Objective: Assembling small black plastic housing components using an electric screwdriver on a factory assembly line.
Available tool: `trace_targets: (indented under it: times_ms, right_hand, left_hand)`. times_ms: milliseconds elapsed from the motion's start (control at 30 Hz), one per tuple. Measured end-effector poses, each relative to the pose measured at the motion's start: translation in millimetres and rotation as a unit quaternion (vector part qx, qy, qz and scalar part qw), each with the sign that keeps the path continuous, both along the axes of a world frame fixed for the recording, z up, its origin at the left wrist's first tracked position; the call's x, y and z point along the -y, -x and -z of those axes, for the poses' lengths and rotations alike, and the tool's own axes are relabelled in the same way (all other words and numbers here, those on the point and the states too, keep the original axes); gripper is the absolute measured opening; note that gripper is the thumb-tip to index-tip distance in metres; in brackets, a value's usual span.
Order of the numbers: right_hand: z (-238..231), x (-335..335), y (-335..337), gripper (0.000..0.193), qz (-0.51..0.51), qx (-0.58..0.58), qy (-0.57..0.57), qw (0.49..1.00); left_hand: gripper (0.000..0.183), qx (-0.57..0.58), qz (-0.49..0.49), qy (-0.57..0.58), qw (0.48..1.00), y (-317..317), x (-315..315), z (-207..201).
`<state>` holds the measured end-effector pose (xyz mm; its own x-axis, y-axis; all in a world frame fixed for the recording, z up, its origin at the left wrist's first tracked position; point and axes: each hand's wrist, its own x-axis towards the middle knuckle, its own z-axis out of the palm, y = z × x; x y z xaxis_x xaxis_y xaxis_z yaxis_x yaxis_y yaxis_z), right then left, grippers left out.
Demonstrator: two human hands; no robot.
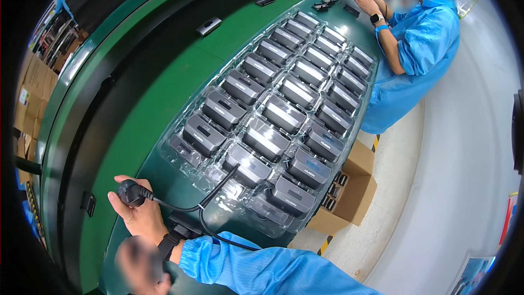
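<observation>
The right hand (143, 214) pinches a black plug (129, 192) beside a plastic tray (270, 213) on the table (162, 175); the left hand (131, 265) is too blurred to tell. Handling the cord (174, 208) seems underway, calling for slack.

It's bright in here, with white glare streaking the clear plastic tray (265, 213) toward the near end of the bench (174, 186), where one patch blurs, while straight edges bow near the view's black corners.
</observation>
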<state>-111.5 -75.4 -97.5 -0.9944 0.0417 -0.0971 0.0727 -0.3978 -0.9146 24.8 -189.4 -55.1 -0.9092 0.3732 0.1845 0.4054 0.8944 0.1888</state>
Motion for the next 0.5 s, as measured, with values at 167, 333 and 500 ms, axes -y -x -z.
trace_targets:
  times_ms: [167,333,500]
  right_hand:
    - [-1,6,-1,0.044,0.012,-0.018,-0.012,1.0]
    - [2,-3,1,0.043,0.033,-0.015,-0.006,0.999]
    - [-15,-6,-7,0.042,0.047,-0.006,0.011,0.999]
  left_hand:
    - [0.07,-0.012,-0.076,0.008,0.997,-5,4,1]
    - [0.07,0.038,-0.039,-0.006,0.999,-11,-9,2]
    - [0.053,0.098,-0.045,0.102,0.989,-21,-14,5]
